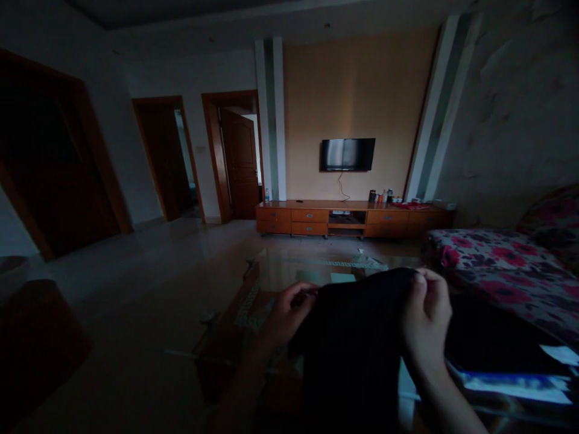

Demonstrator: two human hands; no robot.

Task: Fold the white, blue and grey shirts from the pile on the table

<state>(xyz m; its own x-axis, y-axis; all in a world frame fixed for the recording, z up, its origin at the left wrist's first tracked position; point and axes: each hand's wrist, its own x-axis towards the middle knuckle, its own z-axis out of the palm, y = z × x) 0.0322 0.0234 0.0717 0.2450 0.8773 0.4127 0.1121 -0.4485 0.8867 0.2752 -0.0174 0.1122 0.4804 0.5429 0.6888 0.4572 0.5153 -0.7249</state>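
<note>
In the lower centre of the frame, both hands are holding up a dark garment by its top edge. The left hand is pinching the cloth's left corner between thumb and curled fingers, and the right hand is gripping the right corner, fingers folded over the fabric. The cloth is hanging down between them toward the bottom edge. At lower right, papers are lying just beside the right forearm. Just behind the garment, a glass-topped counter is showing through the middle of the frame. At right, a floral sofa is running along the wall. Farther back, centre, a long wooden TV cabinet is standing under a wall-mounted television. In the upper left, a wooden door is standing open.
</note>
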